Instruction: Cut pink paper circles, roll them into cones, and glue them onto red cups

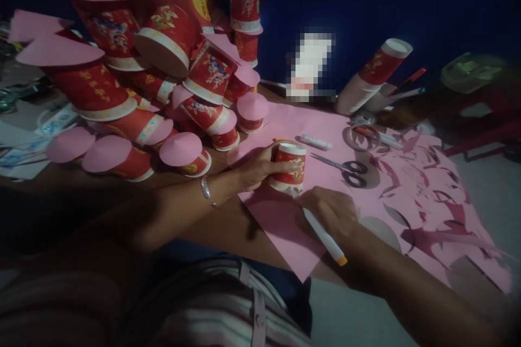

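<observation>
My left hand is wrapped round a red paper cup with a gold pattern and white bands at both ends. The cup stands upright over a pink paper sheet. In my right hand is a white marker with an orange end. Its tip meets the lower edge of the cup; whether it touches the cup or the paper I cannot tell. Black-handled scissors lie on the sheet, to the right of the cup. Behind the cup lies a white capped tube.
Red cups with pink paper cones are piled at the left. Pink paper scraps cover the right side, beside a tape roll. A tilted stack of paper cups stands at the back. The wooden table edge runs near my lap.
</observation>
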Available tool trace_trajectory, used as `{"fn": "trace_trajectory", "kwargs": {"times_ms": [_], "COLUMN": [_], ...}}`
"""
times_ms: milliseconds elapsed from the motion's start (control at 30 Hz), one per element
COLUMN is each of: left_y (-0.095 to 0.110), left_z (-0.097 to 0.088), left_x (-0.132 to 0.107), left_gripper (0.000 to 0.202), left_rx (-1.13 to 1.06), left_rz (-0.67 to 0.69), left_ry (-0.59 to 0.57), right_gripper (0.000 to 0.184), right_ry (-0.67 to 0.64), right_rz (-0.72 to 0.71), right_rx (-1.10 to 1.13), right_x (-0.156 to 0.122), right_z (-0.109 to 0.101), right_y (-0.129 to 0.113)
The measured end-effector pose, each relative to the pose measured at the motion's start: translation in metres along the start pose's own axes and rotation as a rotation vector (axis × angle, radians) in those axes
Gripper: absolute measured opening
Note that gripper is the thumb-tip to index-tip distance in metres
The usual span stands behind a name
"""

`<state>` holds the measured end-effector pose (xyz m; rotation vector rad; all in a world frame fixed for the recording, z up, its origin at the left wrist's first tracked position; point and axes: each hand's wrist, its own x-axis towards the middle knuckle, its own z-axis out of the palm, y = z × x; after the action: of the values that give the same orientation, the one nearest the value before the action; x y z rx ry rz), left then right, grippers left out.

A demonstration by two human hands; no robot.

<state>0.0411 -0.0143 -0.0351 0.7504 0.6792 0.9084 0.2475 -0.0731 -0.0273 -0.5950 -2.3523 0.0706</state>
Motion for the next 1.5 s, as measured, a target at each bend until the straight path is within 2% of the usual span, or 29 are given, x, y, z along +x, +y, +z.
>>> {"fn": "trace_trajectory", "kwargs": {"times_ms": [267, 400, 500, 567, 633, 733, 833, 933, 1000, 1033, 1100, 1200, 1300, 1400, 1467, 1500], "left_y": [-0.002, -0.002, -0.001, -0.001, 0.0, 0.0, 0.0, 0.001, 0.0, 0.0, 0.0, -0.001, -0.001, 0.0, 0.0, 0.001], "left_z": [-0.002, -0.001, -0.001, 0.0, 0.0, 0.0, 0.0, 0.0, 0.0, 0.0, 0.0, 0.0, 0.0, 0.0, 0.0, 0.0], "left_x": [0.001, 0.0, 0.0, 0.0, 0.0, 0.0, -0.001, 0.0, 0.0, -0.001, -0.001, 0.0, 0.0, 0.0, -0.001, -0.001], "left_gripper": [0.059, 0.057, 0.058, 0.058, 0.059, 0.059, 0.059, 0.059, 0.057, 0.056, 0.055, 0.054, 0.055, 0.056, 0.055, 0.055], "left_rx": [0.0, -0.001, -0.011, -0.014, -0.014, -0.008, -0.004, -0.001, 0.001, 0.002, 0.001, -0.002, 0.004, 0.015, 0.019, 0.019], "left_rz": [0.0, 0.001, -0.006, -0.012, -0.015, -0.016, -0.012, -0.006, -0.004, -0.004, -0.005, -0.005, 0.0, 0.006, 0.007, 0.005], "left_ry": [-0.002, -0.004, -0.001, 0.002, 0.003, 0.004, 0.004, 0.002, -0.001, -0.003, -0.007, -0.015, -0.009, -0.005, -0.01, -0.011], "right_gripper": [0.009, 0.01, 0.011, 0.011, 0.013, 0.014, 0.013, 0.009, 0.011, 0.013, 0.013, 0.011, 0.013, 0.013, 0.013, 0.012], "right_ry": [0.1, 0.039, 0.054, 0.005, -0.159, -0.259, -0.293, -0.166, 0.045, 0.07, 0.001, -0.181, -0.281, -0.32, -0.283, -0.209], "right_rz": [-0.028, -0.04, -0.042, -0.021, 0.058, 0.172, 0.211, 0.114, 0.024, -0.005, 0.02, 0.129, 0.139, 0.14, 0.116, 0.07], "right_rx": [-0.041, -0.022, 0.016, 0.031, 0.042, 0.026, 0.014, 0.016, -0.001, 0.003, 0.035, 0.067, 0.103, 0.112, 0.094, 0.074], "right_x": [0.003, 0.006, 0.009, 0.012, 0.017, 0.024, 0.025, 0.02, 0.015, 0.014, 0.015, 0.023, 0.029, 0.028, 0.023, 0.02], "right_z": [0.007, 0.003, -0.003, -0.011, -0.021, -0.036, -0.038, -0.025, -0.015, -0.013, -0.014, -0.029, -0.042, -0.041, -0.03, -0.024], "right_y": [0.001, 0.0, -0.001, -0.005, -0.012, -0.024, -0.026, -0.016, -0.009, -0.008, -0.01, -0.02, -0.027, -0.023, -0.017, -0.013]}}
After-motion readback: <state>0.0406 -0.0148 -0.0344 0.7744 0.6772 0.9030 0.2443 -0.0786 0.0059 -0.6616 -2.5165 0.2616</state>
